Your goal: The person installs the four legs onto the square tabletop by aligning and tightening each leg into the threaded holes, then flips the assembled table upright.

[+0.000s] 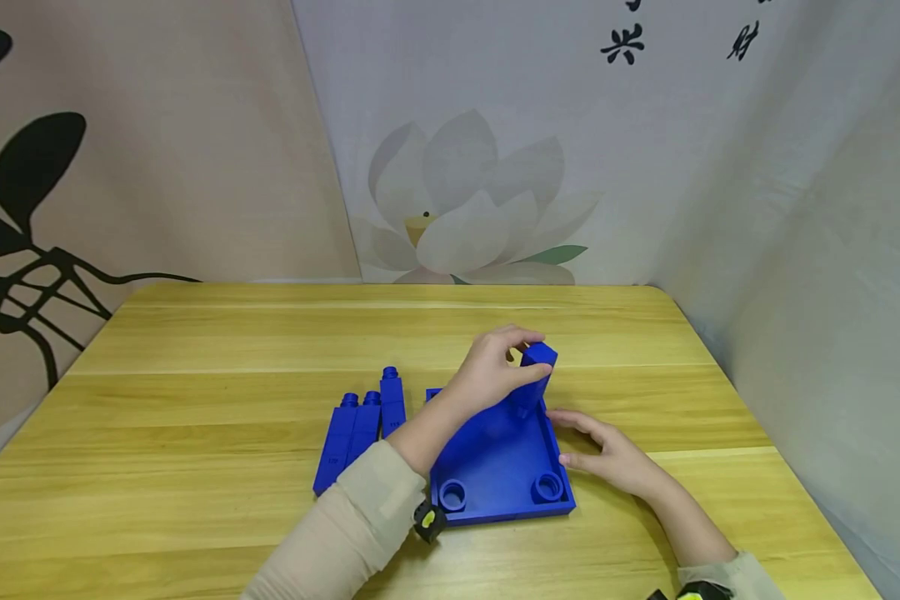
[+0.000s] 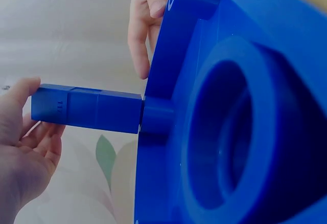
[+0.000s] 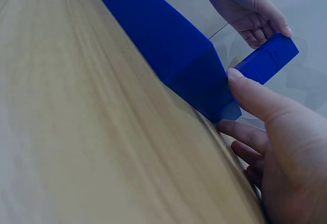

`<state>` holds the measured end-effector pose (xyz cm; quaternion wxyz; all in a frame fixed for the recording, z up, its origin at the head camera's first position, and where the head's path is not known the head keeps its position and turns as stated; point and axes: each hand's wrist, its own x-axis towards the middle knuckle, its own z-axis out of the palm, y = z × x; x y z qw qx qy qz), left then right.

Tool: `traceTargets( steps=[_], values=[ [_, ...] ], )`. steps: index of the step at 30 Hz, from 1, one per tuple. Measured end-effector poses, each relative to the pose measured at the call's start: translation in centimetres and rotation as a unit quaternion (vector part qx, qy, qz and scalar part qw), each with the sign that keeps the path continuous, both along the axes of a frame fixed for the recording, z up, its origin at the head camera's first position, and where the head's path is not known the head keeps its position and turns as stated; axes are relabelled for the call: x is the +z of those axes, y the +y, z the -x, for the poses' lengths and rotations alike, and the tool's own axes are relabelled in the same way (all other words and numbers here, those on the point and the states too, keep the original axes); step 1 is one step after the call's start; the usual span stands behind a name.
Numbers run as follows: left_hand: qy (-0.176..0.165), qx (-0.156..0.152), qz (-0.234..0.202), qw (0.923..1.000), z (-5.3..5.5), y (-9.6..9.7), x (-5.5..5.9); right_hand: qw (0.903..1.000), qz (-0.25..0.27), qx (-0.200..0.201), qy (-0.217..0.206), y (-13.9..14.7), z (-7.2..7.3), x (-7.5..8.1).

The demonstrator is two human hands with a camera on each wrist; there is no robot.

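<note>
My left hand pinches the upper end of a blue square leg between thumb and fingers. The leg stands upright at the far right corner of a shallow blue square tray-like piece. In the left wrist view, the lower end of the leg meets a round socket; how deep it sits cannot be seen. Two more round sockets show in the near corners. With fingers spread, my right hand touches the right side wall of the tray-like piece.
Three loose blue legs with round knobbed ends lie left of the tray-like piece, partly behind the left forearm. Everything rests on a wooden table. A printed cloth hangs behind the table.
</note>
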<state>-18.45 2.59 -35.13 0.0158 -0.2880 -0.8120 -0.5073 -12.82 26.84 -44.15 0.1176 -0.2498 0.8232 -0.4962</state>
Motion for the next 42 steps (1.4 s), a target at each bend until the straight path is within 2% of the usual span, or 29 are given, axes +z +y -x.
traceTargets(
  steps=[8,16,22,31,37,42],
  values=[
    [-0.004,-0.032,0.001,0.9995,0.19,-0.17,-0.15,1.0000,0.004,0.003,0.001,0.03,-0.01,-0.13],
    [-0.010,-0.037,0.011,0.9992,0.18,-0.22,-0.02,1.0000,0.002,-0.001,-0.003,0.01,0.01,-0.12],
    [-0.012,-0.023,0.011,0.9996,-0.01,-0.21,0.09,1.0000,-0.001,0.001,-0.001,0.04,-0.03,-0.05],
    [-0.029,0.038,0.010,0.9988,-0.29,-0.05,0.04,1.0000,-0.001,-0.001,-0.005,0.07,-0.04,-0.10],
    [-0.011,0.048,0.003,0.9988,-0.24,0.06,-0.08,1.0000,-0.003,-0.001,-0.002,0.09,-0.05,-0.09],
    [-0.001,0.043,0.000,0.9991,-0.21,0.04,-0.11,1.0000,-0.001,-0.001,-0.006,0.06,-0.06,-0.02]
  ],
)
